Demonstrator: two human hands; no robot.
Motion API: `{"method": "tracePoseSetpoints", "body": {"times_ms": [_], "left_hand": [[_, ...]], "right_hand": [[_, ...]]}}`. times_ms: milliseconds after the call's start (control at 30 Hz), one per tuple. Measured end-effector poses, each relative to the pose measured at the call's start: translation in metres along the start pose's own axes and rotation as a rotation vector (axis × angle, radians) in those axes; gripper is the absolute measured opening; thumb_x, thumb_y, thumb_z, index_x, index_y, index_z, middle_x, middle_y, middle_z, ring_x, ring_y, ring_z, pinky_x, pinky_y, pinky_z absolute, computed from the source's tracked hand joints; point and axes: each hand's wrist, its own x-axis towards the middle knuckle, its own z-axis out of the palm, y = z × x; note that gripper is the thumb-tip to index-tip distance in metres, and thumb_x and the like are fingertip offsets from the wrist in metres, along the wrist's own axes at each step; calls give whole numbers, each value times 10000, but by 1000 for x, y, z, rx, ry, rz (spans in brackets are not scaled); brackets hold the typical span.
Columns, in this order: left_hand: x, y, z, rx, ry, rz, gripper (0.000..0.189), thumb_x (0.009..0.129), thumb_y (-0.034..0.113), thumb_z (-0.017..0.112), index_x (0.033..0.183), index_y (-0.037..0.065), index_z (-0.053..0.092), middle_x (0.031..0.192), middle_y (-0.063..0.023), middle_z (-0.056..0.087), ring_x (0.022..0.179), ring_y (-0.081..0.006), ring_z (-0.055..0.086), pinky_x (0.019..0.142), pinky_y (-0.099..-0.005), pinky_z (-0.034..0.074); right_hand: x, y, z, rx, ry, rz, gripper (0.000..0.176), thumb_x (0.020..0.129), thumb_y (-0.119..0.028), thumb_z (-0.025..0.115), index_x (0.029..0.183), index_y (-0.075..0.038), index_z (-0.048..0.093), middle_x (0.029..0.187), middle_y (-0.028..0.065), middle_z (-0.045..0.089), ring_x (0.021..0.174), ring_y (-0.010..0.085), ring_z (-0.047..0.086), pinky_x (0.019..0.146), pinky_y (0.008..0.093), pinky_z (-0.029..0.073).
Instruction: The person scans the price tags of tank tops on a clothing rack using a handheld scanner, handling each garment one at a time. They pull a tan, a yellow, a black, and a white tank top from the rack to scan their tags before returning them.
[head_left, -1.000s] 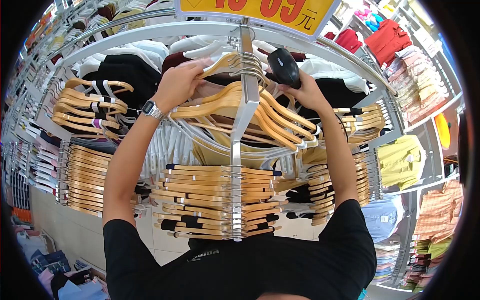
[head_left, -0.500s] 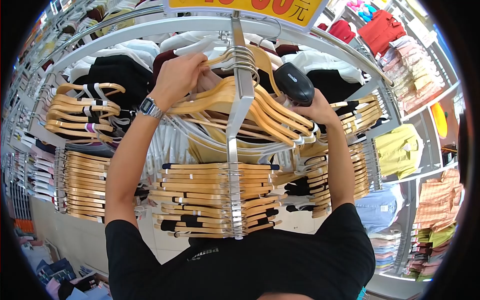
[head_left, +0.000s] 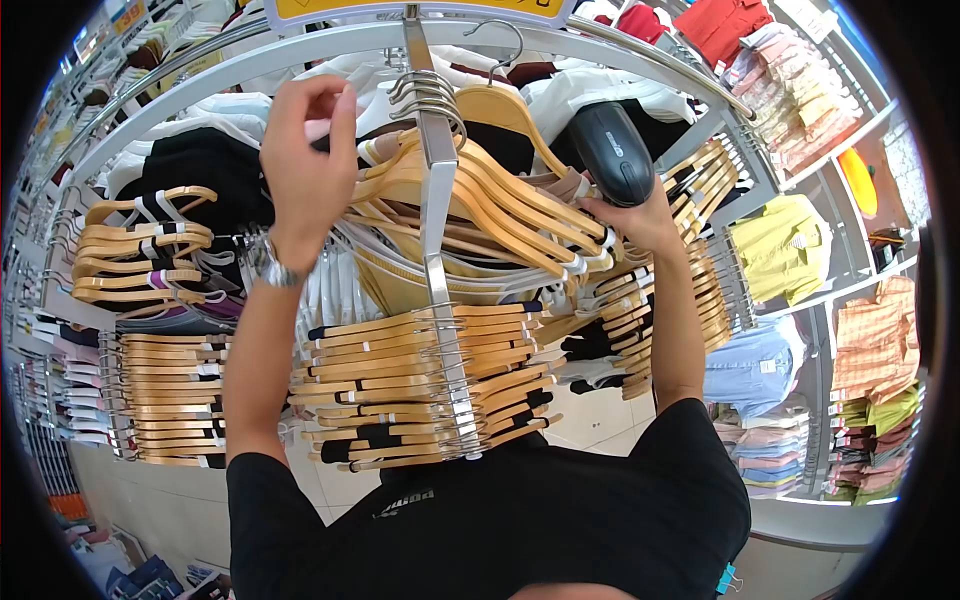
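My left hand (head_left: 312, 165) is raised left of the metal display arm (head_left: 436, 190), thumb and curled fingers apart, with no hanger in it. My right hand (head_left: 640, 218) grips a black handheld barcode scanner (head_left: 612, 155), its rounded head pointing up and away. Just beside my right thumb is a brown strap (head_left: 568, 187) on a wooden hanger (head_left: 497, 103), whose hook stands right of the arm, apart from the other hooks. Several wooden hangers (head_left: 520, 215) with light and yellowish garments hang from the arm between my hands. Whether my right fingers also touch the strap is hidden.
A lower row of wooden hangers (head_left: 400, 385) hangs close to my chest. More hangers (head_left: 145, 245) flank the left side. A grey rail (head_left: 290, 45) crosses behind, under a yellow price sign (head_left: 420, 8). Shelved shirts (head_left: 780, 250) stand at right.
My left hand has let go of the hanger and moved left and up. The scanner stays in my right hand, now tilted more upright. The view has shifted to the right.
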Motion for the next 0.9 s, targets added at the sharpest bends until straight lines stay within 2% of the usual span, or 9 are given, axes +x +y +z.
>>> {"method": "tracePoseSetpoints", "body": {"times_ms": [33, 167, 233, 267, 333, 433, 633, 733, 900], "left_hand": [[-5, 20, -4, 5, 112, 32, 103, 891, 69, 672, 980, 21, 657, 923, -103, 666, 789, -219, 637, 706, -318, 497], [-18, 78, 6, -171, -134, 527, 148, 774, 69, 715, 910, 76, 659, 836, -32, 627, 754, -214, 597, 677, -328, 477], [-24, 98, 18, 17, -200, 642, 172, 723, 119, 705, 883, 80, 653, 833, -30, 616, 820, -225, 600, 752, -339, 466], [-28, 106, 24, 55, -230, 663, 160, 762, 130, 700, 902, 67, 656, 864, -35, 624, 854, -227, 598, 764, -353, 458], [-36, 119, 34, 131, -292, 701, 154, 838, 153, 688, 941, 42, 662, 928, -46, 639, 923, -233, 594, 788, -383, 443], [-42, 131, 54, 208, -673, 635, 238, 868, 256, 676, 978, 45, 681, 967, -68, 635, 1008, -239, 575, 864, -402, 433], [-61, 91, 93, 549, -628, 615, 569, 846, 530, 677, 1131, 38, 653, 1008, -101, 627, 1032, -257, 565, 970, -430, 396], [-55, 87, 90, 429, -813, 529, 692, 790, 601, 702, 1197, 49, 621, 1011, -90, 621, 1033, -241, 563, 967, -421, 385], [-48, 88, 85, 418, -914, 527, 678, 712, 569, 785, 1144, 76, 613, 994, -64, 617, 1030, -220, 563, 927, -388, 392]], "right_hand": [[-3, -1, -2, -15, 24, -40, 399, 727, -68, 858, 1056, -3, 643, 940, 12, 672, 824, 86, 578, 733, 269, 493], [-17, -2, -15, -59, 100, -63, 412, 714, -74, 873, 1054, -11, 648, 888, -6, 662, 781, 81, 568, 705, 273, 489], [-22, -9, -21, -94, 132, -82, 406, 717, -45, 865, 1068, -16, 662, 892, -5, 669, 772, 76, 574, 696, 263, 486], [-25, -6, -29, -102, 145, -78, 414, 719, -16, 854, 1089, -15, 669, 922, 7, 686, 789, 78, 594, 708, 260, 493], [-30, -12, -32, -103, 179, -85, 406, 726, 18, 836, 1097, -17, 676, 924, 2, 682, 746, 60, 569, 663, 232, 463], [-38, -23, -40, -146, 201, -75, 388, 722, 17, 837, 1074, -15, 678, 931, 0, 679, 733, 49, 556, 640, 218, 445], [-55, -39, -47, -124, 297, -63, 365, 720, 12, 834, 1058, -13, 699, 825, -29, 617, 722, 56, 541, 648, 226, 428], [-64, -41, -55, -143, 352, -49, 378, 726, 22, 825, 1081, -6, 698, 844, -20, 638, 722, 64, 552, 654, 229, 438], [-74, -39, -76, -139, 389, -38, 389, 708, 14, 857, 1067, -4, 707, 901, 11, 689, 734, 67, 573, 662, 233, 466]]}}
